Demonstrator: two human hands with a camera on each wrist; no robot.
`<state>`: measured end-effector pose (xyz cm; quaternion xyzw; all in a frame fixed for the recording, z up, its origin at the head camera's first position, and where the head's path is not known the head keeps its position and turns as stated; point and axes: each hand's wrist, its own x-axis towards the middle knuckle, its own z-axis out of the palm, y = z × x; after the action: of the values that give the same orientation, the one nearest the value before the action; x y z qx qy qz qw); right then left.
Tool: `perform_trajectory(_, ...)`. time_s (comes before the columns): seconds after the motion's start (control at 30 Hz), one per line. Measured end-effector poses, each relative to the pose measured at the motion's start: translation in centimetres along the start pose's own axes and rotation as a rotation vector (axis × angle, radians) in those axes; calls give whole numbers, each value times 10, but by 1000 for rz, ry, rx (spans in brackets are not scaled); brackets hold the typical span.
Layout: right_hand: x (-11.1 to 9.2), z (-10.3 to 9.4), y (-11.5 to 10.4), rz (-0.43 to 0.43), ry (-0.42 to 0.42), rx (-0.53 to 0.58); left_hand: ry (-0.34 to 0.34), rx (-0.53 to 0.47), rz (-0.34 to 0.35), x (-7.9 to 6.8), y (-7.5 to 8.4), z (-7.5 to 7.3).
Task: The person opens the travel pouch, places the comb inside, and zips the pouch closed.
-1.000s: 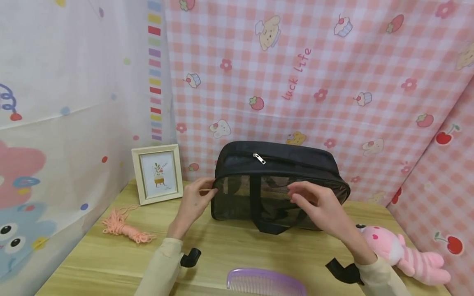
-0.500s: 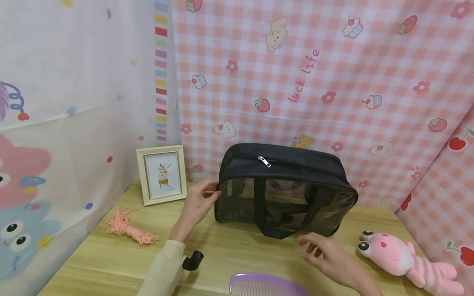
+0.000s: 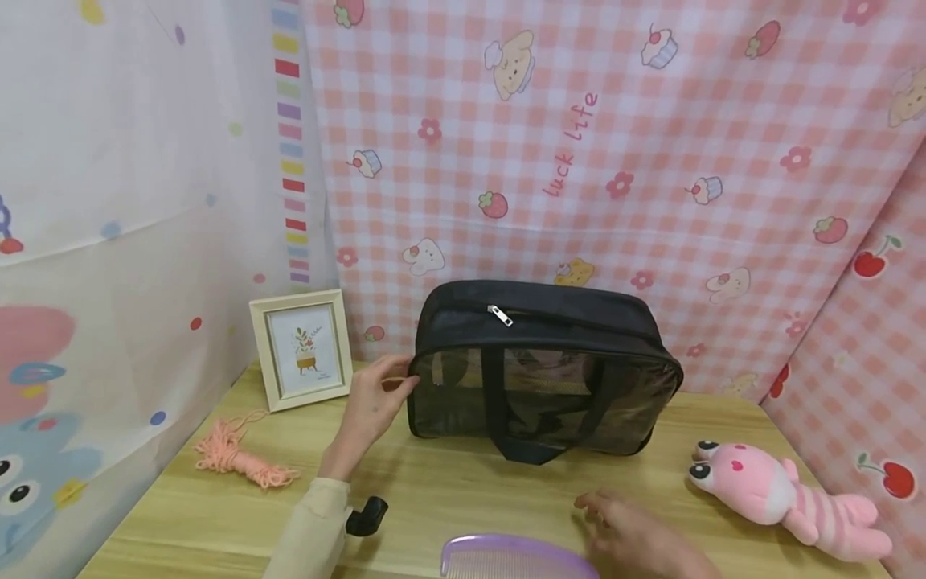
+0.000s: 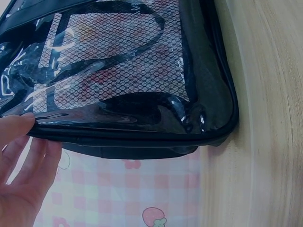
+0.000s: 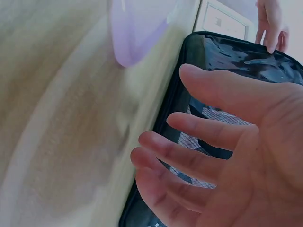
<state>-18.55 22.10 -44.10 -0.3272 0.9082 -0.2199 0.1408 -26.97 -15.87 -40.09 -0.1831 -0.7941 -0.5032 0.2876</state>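
A black zip bag (image 3: 579, 318) with see-through sides and a strap handle (image 3: 495, 402) stands upright on the table. My left hand (image 3: 372, 402) pinches its left edge, and the left wrist view shows the thumb on the clear panel (image 4: 113, 61) with the fingers behind the rim. The silver zip pull (image 3: 499, 315) lies near the left of the top. My right hand (image 3: 629, 531) is low in front of the bag, holding nothing; its fingers are loosely bent in the right wrist view. Just left of it lies a purple comb (image 3: 514, 545), its lower part cut off by the frame.
At the back left, a cream picture frame (image 3: 264, 354) leans beside the bag. A bundle of peach yarn (image 3: 246, 462) lies in front of it. To the right is a pink striped plush toy (image 3: 784, 498). Printed cloth (image 3: 448, 177) hangs behind the table.
My right hand has moved down from the bag's front toward the table near the comb. My left hand stays at the bag's left edge, and the bag stands where it was.
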Motion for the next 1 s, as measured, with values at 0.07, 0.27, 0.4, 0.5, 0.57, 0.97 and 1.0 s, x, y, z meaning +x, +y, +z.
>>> perform_trajectory(0.07,3,5,5,48,-50,23,1,1,-5,-1,-1,0)
perform_trajectory(0.27,8,16,21,125,-87,146,-16,-9,6,-1,-1,9)
perform_trajectory(0.4,2,16,22,52,-68,154,-42,-22,1,0,-1,18)
perform_trajectory(0.5,0,16,21,30,-62,149,-37,-22,-2,1,-2,20)
perform_trajectory(0.57,1,16,20,35,-63,149,-24,-20,-1,1,-2,19)
perform_trajectory(0.97,17,17,10,-10,-79,232,16,-15,26,0,-4,3)
perform_trajectory(1.0,19,17,9,-17,-80,246,22,-18,26,0,-4,1)
